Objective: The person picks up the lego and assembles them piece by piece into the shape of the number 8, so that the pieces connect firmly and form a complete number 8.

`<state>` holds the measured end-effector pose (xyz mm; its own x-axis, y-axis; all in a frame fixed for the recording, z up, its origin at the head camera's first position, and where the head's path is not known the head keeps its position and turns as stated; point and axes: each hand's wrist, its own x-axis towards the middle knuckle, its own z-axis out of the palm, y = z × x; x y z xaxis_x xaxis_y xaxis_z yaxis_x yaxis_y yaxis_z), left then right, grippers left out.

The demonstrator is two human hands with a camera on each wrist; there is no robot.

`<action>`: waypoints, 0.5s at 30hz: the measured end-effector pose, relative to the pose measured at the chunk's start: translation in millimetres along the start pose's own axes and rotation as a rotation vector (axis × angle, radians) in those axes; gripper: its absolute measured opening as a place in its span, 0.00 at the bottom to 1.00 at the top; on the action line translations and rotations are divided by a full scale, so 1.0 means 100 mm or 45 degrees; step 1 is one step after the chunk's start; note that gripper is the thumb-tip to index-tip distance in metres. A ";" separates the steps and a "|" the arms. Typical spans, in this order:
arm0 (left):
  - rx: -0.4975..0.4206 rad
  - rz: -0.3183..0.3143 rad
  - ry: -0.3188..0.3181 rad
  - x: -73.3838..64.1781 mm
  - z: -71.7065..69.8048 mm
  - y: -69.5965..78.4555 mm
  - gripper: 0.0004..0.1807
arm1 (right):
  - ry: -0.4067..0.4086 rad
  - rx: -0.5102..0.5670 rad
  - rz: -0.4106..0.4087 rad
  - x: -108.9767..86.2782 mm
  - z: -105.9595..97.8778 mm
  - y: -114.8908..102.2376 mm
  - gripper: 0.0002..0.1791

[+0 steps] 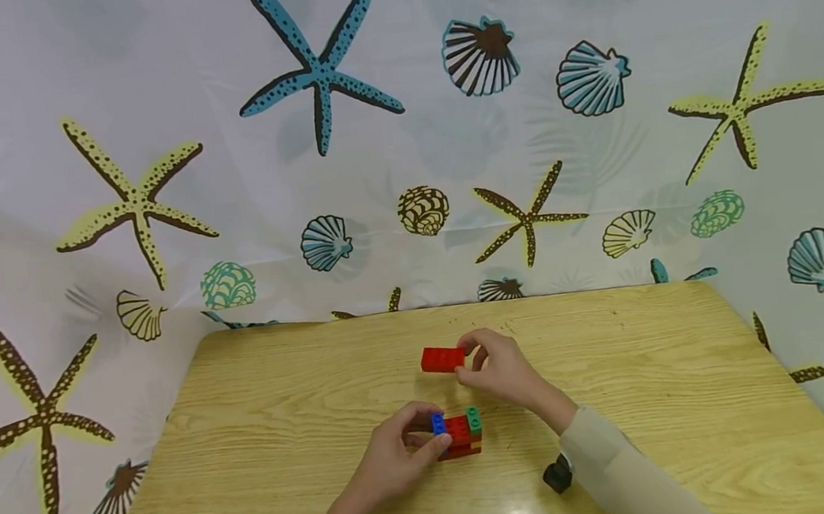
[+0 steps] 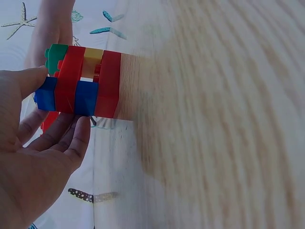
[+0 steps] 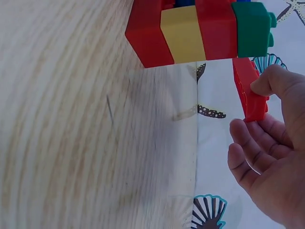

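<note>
A small stack of toy building bricks stands on the wooden table, with a red brick at the bottom. Above that sit a blue brick and a yellow brick, then another red layer, topped by a blue brick and a green brick at opposite ends. My left hand grips the stack at its blue side, thumb and fingers around it. Behind the stack, my right hand pinches a loose red brick by its right end, raised over the table.
A small black object lies on the table beside the right sleeve. Beyond the table's back edge hangs a white cloth printed with starfish and shells.
</note>
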<state>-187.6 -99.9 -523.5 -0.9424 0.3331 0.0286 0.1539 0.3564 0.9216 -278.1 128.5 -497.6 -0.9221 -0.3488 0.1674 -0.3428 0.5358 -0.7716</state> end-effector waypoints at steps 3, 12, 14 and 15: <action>-0.004 -0.005 0.003 0.00 0.00 0.00 0.22 | -0.005 -0.005 -0.017 -0.06 -0.03 -0.03 0.19; -0.026 0.008 0.011 -0.01 0.00 0.00 0.22 | -0.028 0.052 -0.041 -0.24 -0.09 -0.08 0.18; -0.032 0.015 0.011 -0.01 0.00 0.01 0.22 | -0.031 0.050 -0.049 -0.28 -0.10 -0.09 0.18; -0.034 0.018 0.010 0.00 0.00 0.00 0.22 | -0.033 0.045 -0.051 -0.29 -0.11 -0.09 0.18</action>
<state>-187.0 -99.7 -523.1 -0.9424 0.3314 0.0445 0.1593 0.3282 0.9311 -250.0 142.2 -489.0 -0.9026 -0.3896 0.1833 -0.3725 0.4933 -0.7861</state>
